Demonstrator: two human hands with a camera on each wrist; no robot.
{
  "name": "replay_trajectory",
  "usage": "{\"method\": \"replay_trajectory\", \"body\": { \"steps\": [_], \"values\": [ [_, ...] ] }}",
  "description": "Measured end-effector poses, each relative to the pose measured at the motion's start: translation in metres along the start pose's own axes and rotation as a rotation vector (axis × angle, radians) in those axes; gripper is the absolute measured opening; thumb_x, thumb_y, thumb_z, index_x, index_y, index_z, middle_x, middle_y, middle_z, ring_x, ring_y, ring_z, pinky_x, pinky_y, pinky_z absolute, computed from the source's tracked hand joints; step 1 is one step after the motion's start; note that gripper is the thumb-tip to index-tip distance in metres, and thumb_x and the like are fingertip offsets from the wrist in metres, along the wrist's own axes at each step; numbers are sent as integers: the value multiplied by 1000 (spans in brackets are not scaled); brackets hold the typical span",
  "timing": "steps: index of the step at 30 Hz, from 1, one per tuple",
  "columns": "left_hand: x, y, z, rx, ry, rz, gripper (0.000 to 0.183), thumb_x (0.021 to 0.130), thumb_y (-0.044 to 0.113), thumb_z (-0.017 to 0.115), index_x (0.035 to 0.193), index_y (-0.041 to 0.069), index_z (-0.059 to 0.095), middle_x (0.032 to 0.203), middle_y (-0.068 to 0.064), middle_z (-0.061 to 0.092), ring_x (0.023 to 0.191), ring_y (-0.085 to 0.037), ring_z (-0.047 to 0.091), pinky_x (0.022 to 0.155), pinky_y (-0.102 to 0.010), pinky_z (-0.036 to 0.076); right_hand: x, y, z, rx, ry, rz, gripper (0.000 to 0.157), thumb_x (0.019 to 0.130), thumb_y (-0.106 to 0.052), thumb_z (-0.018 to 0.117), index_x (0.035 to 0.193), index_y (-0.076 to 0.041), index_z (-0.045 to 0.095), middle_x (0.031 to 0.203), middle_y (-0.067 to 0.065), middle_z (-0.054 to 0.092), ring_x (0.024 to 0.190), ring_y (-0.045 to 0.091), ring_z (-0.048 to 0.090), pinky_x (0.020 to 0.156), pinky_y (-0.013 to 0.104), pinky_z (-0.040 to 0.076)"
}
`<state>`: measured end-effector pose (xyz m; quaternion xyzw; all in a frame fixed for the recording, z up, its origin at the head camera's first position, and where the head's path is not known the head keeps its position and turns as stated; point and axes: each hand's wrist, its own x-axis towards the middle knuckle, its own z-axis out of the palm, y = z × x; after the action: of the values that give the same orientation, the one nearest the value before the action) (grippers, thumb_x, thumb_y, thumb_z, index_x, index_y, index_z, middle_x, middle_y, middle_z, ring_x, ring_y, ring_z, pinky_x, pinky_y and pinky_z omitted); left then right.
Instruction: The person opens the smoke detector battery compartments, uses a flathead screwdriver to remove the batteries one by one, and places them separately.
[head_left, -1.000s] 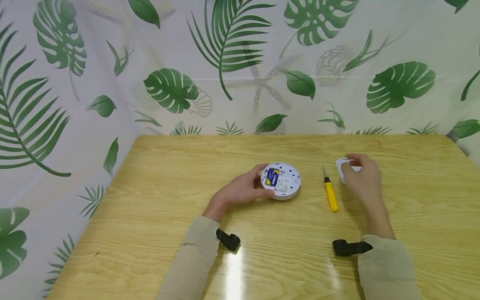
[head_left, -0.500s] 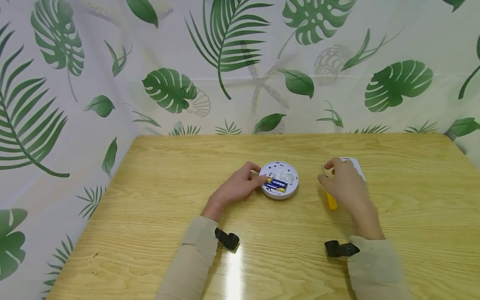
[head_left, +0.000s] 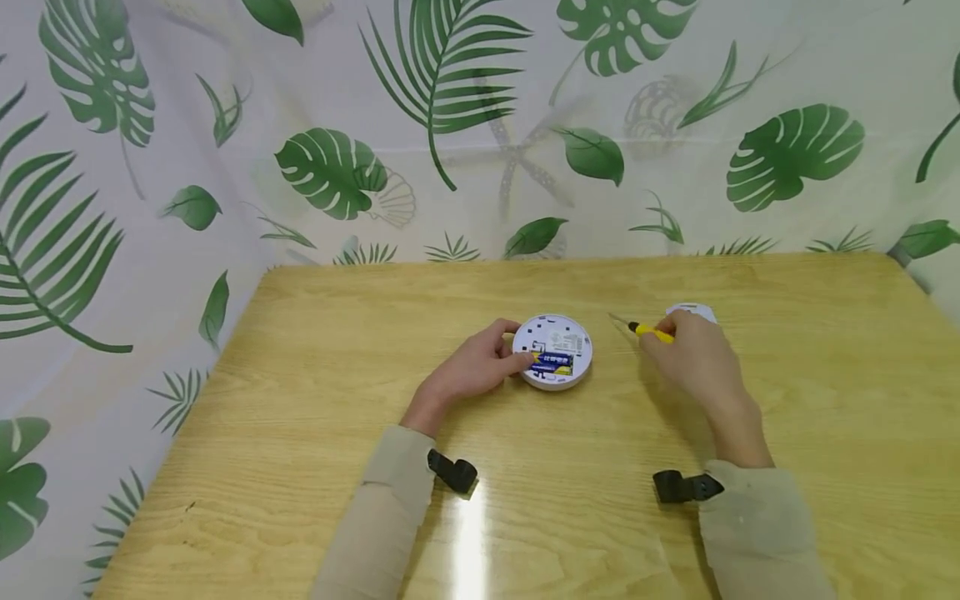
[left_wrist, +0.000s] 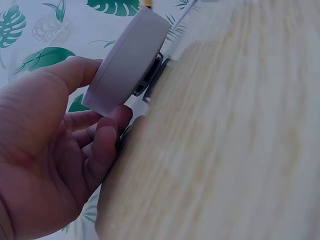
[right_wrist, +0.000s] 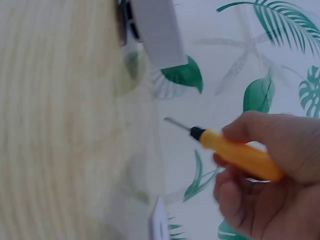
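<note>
My left hand [head_left: 480, 362] grips the left rim of a round white smoke detector [head_left: 567, 335], its thumb on the upper face. Two blue-and-yellow batteries [head_left: 553, 363] lie side by side in the face turned up. The left wrist view shows the detector's plain side wall [left_wrist: 131, 57], with a dark part underneath close to the table. To the right, my right hand [head_left: 701, 362] holds a screwdriver [right_wrist: 245, 156] by its yellow handle, thumb and fingers round it. Its thin metal tip points left toward the detector, apart from it.
A flat white plastic piece [head_left: 692, 310] lies on the wooden table [head_left: 585, 483] just behind my right hand, which partly hides it. A leaf-printed cloth [head_left: 420, 208] hangs along the back and left of the table.
My right hand has let go of the white plastic piece, moved left and picked up the screwdriver from the table. The detector has turned in my left hand, so the batteries lie crosswise.
</note>
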<state>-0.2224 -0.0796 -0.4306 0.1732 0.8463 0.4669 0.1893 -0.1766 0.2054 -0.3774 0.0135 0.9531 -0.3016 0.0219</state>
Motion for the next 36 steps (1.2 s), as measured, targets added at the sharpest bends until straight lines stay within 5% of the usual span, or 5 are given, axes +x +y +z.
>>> {"method": "replay_trajectory", "body": {
  "steps": [3,10,19,26,36],
  "values": [
    [0,1,-3,-7,1,10,55,98,35,63,144,13,43,83,-3,58,68,-14,50,64,-28,41,-1,-15,-3,139,161,-53,36,97,-28,58,112,4,63,106,23,63,79,30,58,64,33,47],
    [-1,1,-4,1,-18,22,58,97,33,64,147,13,41,80,-4,55,64,-15,51,60,-28,41,-6,-42,3,424,396,-203,30,94,-26,70,95,3,65,76,8,55,48,8,50,44,19,45],
    [-1,-1,-4,33,-20,35,57,97,33,64,146,13,43,81,-4,57,65,-14,52,60,-27,42,-13,-63,21,441,287,-307,28,99,-27,63,103,1,65,77,14,63,56,9,58,47,22,50],
    [-1,1,-4,26,-41,36,59,97,34,64,149,17,40,83,-4,59,65,-15,55,60,-28,44,-13,-67,27,375,334,-395,17,93,-14,70,93,2,63,76,12,62,51,9,55,47,19,48],
    [-2,1,-4,11,-72,50,61,98,29,64,152,23,36,86,-5,61,65,-16,55,59,-28,46,-14,-68,33,355,411,-409,20,88,-11,75,86,1,59,76,15,65,48,2,54,46,14,43]
  ]
}}
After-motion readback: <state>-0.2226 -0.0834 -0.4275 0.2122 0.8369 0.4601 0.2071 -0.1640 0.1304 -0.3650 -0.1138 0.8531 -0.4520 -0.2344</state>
